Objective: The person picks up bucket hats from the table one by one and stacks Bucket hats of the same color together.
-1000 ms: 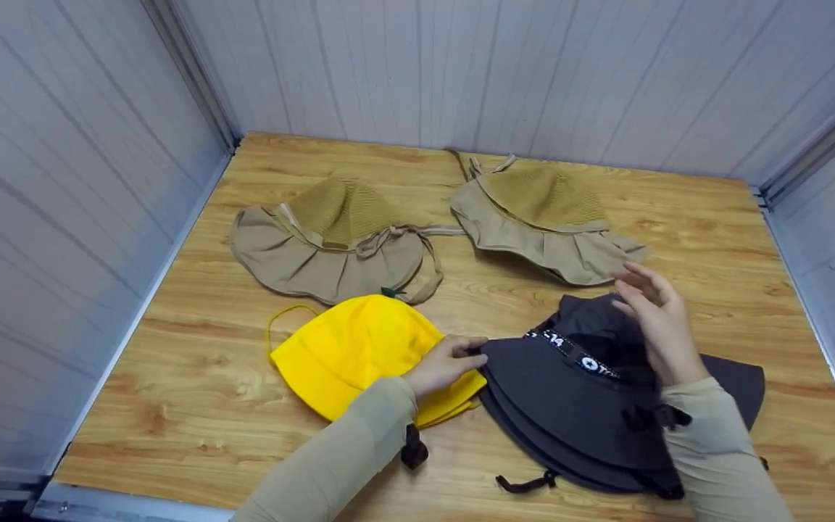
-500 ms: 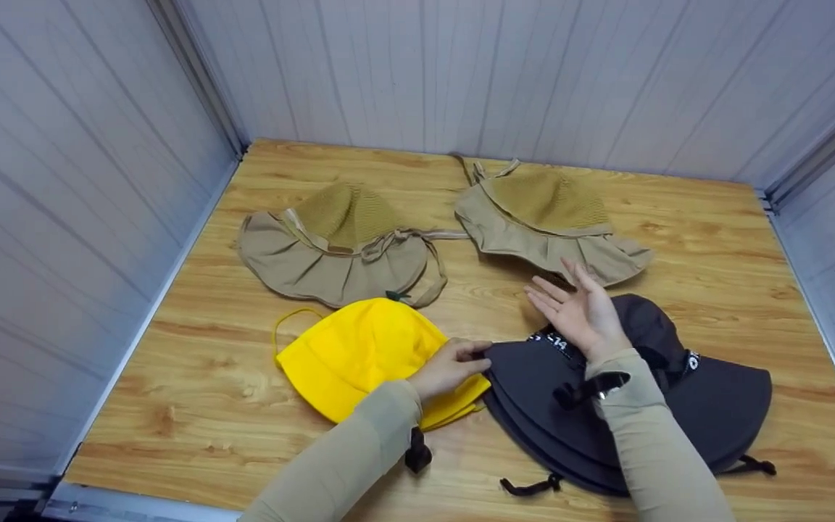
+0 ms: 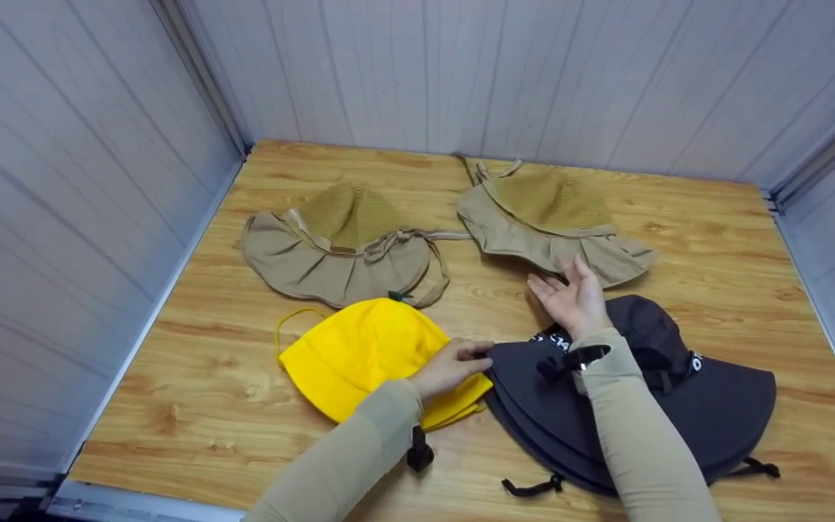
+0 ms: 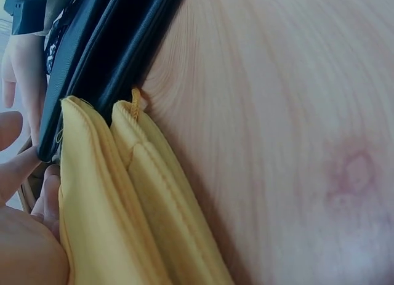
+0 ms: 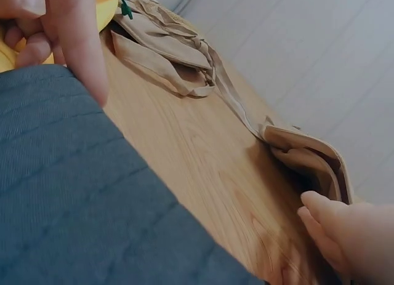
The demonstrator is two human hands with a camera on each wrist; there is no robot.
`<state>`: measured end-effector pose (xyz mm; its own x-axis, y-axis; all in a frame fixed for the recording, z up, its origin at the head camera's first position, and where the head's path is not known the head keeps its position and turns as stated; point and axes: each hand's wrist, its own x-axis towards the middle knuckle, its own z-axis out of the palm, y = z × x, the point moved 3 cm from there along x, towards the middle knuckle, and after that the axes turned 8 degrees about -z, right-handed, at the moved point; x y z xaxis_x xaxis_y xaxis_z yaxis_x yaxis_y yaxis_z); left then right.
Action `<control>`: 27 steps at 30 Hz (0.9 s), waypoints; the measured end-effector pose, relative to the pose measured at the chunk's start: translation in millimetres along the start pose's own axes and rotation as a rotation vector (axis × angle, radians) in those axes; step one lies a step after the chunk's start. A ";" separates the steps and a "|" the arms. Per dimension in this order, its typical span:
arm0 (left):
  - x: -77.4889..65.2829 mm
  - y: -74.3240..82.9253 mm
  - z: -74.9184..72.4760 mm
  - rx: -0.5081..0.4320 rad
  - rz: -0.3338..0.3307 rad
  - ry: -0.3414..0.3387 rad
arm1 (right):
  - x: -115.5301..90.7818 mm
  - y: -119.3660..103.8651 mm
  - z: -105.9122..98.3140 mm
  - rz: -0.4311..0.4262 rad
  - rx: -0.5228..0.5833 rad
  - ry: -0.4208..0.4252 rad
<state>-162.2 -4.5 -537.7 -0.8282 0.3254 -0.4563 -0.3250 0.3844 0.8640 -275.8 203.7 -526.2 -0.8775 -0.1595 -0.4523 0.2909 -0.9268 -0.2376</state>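
Observation:
My left hand [image 3: 454,366] pinches the left tip of the brim of a dark grey hat [image 3: 533,391] between thumb and fingers. Its forearm and palm lie across a yellow bucket hat [image 3: 367,348] with a green stem. White lettering runs along the band of the dark hat, and its layered brims fan toward the front edge. Palm up and fingers spread, my right hand [image 3: 577,301] reaches over the dark hat. Its fingertips [image 5: 314,202] are right at the front brim of a tan knit-crowned hat [image 3: 555,217].
A second tan hat [image 3: 338,254] with a pleated brim lies at the back left, its tie strap [image 3: 441,275] trailing toward the right one. Black cords [image 3: 533,487] stick out below the dark brims. Panel walls [image 3: 403,72] enclose the wooden table [image 3: 193,377] on three sides.
My right hand has moved left from the dark hat's right side toward the right tan hat's brim, turning palm up. The dark hat's right part is now uncovered. My left hand keeps its pinch.

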 end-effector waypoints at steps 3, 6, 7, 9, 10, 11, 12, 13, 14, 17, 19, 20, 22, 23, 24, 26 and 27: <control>-0.5 0.4 0.8 -0.014 -0.004 0.013 | 1.2 0.6 0.2 -0.016 0.056 0.028; -1.3 0.9 0.8 -0.021 -0.014 0.027 | 1.3 1.6 1.5 -0.031 0.110 0.058; -1.6 1.0 0.8 -0.023 -0.017 0.030 | 1.0 2.0 2.3 -0.036 0.128 0.071; -2.0 1.0 0.9 -0.026 -0.024 0.032 | 0.6 1.9 3.3 -0.048 0.155 0.107; -2.1 0.8 1.1 -0.027 -0.025 0.032 | 0.0 2.2 4.0 -0.053 0.169 0.130; -2.0 0.7 1.2 -0.027 -0.025 0.030 | -0.4 2.3 4.3 -0.059 0.182 0.155; -1.9 0.6 1.5 -0.028 -0.025 0.029 | -0.9 2.2 4.7 -0.069 0.193 0.176; -2.1 0.7 1.6 -0.028 -0.024 0.030 | -1.5 2.3 5.3 -0.079 0.199 0.189; -2.0 0.7 1.7 -0.027 -0.021 0.031 | -2.3 2.3 5.7 -0.091 0.199 0.200; -1.4 0.4 2.4 -0.029 -0.007 0.028 | -4.7 1.1 6.1 -0.131 0.194 0.205; -2.0 1.0 2.6 -0.024 0.006 0.028 | -6.9 -0.1 6.0 -0.154 0.185 0.201; -2.0 0.9 2.6 -0.023 0.009 0.028 | -7.8 -0.8 5.6 -0.162 0.180 0.197; -2.2 0.8 2.4 -0.017 0.013 0.031 | -9.4 -2.1 4.8 -0.172 0.183 0.188; -2.4 0.9 2.3 -0.010 0.015 0.034 | -10.1 -2.6 4.7 -0.177 0.184 0.181; -2.6 1.0 2.1 -0.003 0.017 0.035 | -10.6 -3.0 5.0 -0.186 0.179 0.173; -2.3 0.6 1.9 0.007 0.021 0.037 | -11.3 -3.7 5.9 -0.203 0.178 0.149; -2.2 0.5 1.6 0.008 0.025 0.036 | -11.5 -4.2 6.6 -0.214 0.187 0.136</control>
<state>-159.7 -3.6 -536.6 -0.8522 0.3033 -0.4263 -0.3002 0.3838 0.8732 -269.5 207.2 -514.4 -0.8484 0.0815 -0.5230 0.0189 -0.9828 -0.1839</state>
